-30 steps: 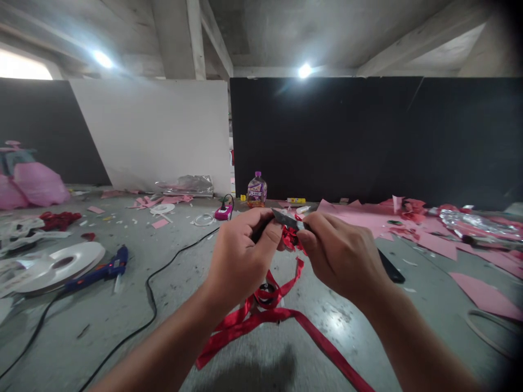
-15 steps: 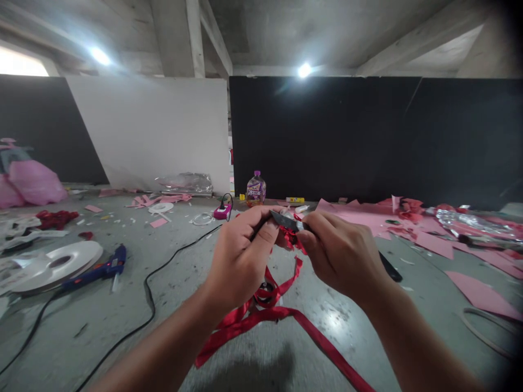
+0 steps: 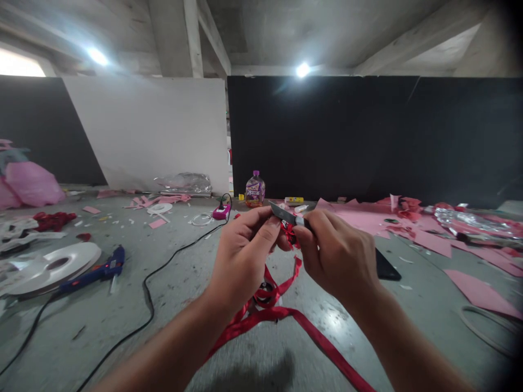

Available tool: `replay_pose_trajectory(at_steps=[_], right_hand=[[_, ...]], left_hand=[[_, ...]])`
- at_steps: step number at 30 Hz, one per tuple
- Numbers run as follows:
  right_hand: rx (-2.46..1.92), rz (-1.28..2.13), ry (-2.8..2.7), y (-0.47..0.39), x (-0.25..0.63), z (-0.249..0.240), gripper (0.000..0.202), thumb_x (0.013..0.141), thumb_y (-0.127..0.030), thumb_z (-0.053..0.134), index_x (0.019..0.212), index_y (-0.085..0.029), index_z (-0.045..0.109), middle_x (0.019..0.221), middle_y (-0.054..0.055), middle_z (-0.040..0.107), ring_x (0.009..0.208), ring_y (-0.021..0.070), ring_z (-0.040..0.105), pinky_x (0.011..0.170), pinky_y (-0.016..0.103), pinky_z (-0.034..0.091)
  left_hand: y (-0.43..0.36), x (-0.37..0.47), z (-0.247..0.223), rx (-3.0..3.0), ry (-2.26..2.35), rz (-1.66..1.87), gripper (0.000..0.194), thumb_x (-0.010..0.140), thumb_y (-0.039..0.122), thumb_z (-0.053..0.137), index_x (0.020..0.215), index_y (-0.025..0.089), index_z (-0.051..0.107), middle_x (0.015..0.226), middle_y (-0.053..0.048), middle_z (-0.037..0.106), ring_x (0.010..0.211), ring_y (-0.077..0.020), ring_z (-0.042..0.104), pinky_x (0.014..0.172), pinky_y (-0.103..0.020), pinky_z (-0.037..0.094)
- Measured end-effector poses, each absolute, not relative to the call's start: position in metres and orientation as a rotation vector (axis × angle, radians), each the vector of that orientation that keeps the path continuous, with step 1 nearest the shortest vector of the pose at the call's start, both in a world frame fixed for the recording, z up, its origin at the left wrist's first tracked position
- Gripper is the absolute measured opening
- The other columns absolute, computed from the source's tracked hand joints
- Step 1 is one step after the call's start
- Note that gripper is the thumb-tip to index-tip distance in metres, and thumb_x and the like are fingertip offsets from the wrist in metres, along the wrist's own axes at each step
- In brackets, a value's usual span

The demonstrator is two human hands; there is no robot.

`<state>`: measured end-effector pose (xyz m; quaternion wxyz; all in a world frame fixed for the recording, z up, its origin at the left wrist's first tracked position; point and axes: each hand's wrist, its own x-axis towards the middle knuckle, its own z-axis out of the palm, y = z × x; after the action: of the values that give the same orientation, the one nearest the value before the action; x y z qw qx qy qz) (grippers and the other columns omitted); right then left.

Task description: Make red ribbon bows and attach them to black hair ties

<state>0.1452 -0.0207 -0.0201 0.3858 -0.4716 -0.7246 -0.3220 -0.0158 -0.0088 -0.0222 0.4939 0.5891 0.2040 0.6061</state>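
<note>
My right hand (image 3: 341, 250) is closed round the handle of a knife (image 3: 285, 214), whose dark blade points left toward my left fingertips. My left hand (image 3: 243, 256) pinches a small piece of red ribbon (image 3: 289, 233), and its thumb and fingers lie by the blade. Part of the red piece is hidden behind the fingers. Below the hands a long red ribbon (image 3: 314, 332) lies in loops on the grey surface, round a small dark roll core (image 3: 265, 293).
A blue glue gun (image 3: 96, 274) and a white ribbon spool (image 3: 75, 260) lie at left, with a black cable (image 3: 147, 288) running nearby. Behind stand a bottle (image 3: 255, 190) and a pink charger (image 3: 221, 212). Pink paper (image 3: 433, 242) and a dark flat object (image 3: 387, 265) are at right.
The knife and right hand have shifted slightly left and the blade sits a little higher at my left fingertips. More of the dark flat object shows beside my right hand.
</note>
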Motion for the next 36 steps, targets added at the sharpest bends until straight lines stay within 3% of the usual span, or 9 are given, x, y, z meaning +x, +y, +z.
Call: replay_pose_trajectory(at_steps=[7, 18, 24, 28, 30, 33, 36], right_hand=[[-1.255, -0.826, -1.838, -0.022, 0.144, -0.02, 0.035, 0.1, -0.042, 0.039, 0.079, -0.018, 0.053, 0.071, 0.003, 0.057, 0.057, 0.0141, 0.047, 0.05, 0.029, 0.02], [-1.257, -0.856, -1.82, -0.021, 0.145, -0.02, 0.035, 0.099, -0.043, 0.043, 0.08, -0.018, 0.057, 0.072, 0.004, 0.06, 0.058, 0.0143, 0.049, 0.051, 0.029, 0.022], [-1.255, -0.847, -1.823, -0.021, 0.147, -0.018, 0.035, 0.099, -0.044, 0.043, 0.08, -0.018, 0.058, 0.073, 0.005, 0.061, 0.059, 0.0147, 0.05, 0.051, 0.029, 0.022], [-1.256, -0.842, -1.832, -0.021, 0.147, -0.017, 0.035, 0.099, -0.044, 0.043, 0.081, -0.018, 0.058, 0.072, 0.004, 0.061, 0.059, 0.015, 0.051, 0.051, 0.029, 0.022], [-1.269, -0.85, -1.823, -0.021, 0.147, -0.017, 0.035, 0.099, -0.044, 0.043, 0.081, -0.018, 0.058, 0.074, 0.004, 0.061, 0.058, 0.0149, 0.051, 0.051, 0.029, 0.022], [-1.288, -0.818, -1.806, -0.021, 0.15, -0.016, 0.037, 0.099, -0.044, 0.041, 0.08, -0.018, 0.058, 0.075, 0.004, 0.062, 0.057, 0.0143, 0.05, 0.05, 0.029, 0.021], [-1.253, -0.724, -1.782, -0.019, 0.155, -0.015, 0.036, 0.1, -0.043, 0.039, 0.081, -0.018, 0.057, 0.072, 0.004, 0.06, 0.058, 0.015, 0.051, 0.051, 0.03, 0.023]], left_hand=[[-0.009, -0.014, -0.022, 1.496, 0.548, 1.488, 0.015, 0.094, 0.025, 0.056, 0.09, 0.019, 0.069, 0.07, 0.001, 0.061, 0.069, -0.0102, 0.054, 0.068, -0.024, 0.045], [-0.005, -0.013, -0.026, 1.409, 0.54, 1.481, 0.022, 0.092, 0.024, 0.056, 0.073, 0.016, 0.063, 0.066, -0.001, 0.059, 0.064, -0.0108, 0.05, 0.062, -0.024, 0.042], [-0.004, -0.013, -0.024, 1.402, 0.566, 1.524, 0.016, 0.092, 0.026, 0.057, 0.085, 0.017, 0.069, 0.065, 0.0, 0.059, 0.062, -0.0112, 0.049, 0.061, -0.025, 0.041], [-0.004, -0.014, -0.025, 1.454, 0.576, 1.509, 0.023, 0.091, 0.025, 0.056, 0.072, 0.017, 0.065, 0.065, -0.001, 0.058, 0.064, -0.0113, 0.05, 0.062, -0.025, 0.042], [-0.003, -0.014, -0.026, 1.441, 0.59, 1.526, 0.017, 0.091, 0.027, 0.058, 0.085, 0.017, 0.07, 0.066, -0.001, 0.06, 0.065, -0.0114, 0.052, 0.063, -0.025, 0.043], [-0.004, -0.014, -0.028, 1.431, 0.597, 1.521, 0.024, 0.091, 0.029, 0.06, 0.109, 0.018, 0.071, 0.067, -0.001, 0.062, 0.066, -0.0119, 0.055, 0.065, -0.025, 0.045], [-0.004, -0.011, -0.03, 1.431, 0.599, 1.482, 0.026, 0.092, 0.03, 0.06, 0.111, 0.018, 0.071, 0.068, -0.001, 0.064, 0.067, -0.0117, 0.055, 0.066, -0.025, 0.045]])
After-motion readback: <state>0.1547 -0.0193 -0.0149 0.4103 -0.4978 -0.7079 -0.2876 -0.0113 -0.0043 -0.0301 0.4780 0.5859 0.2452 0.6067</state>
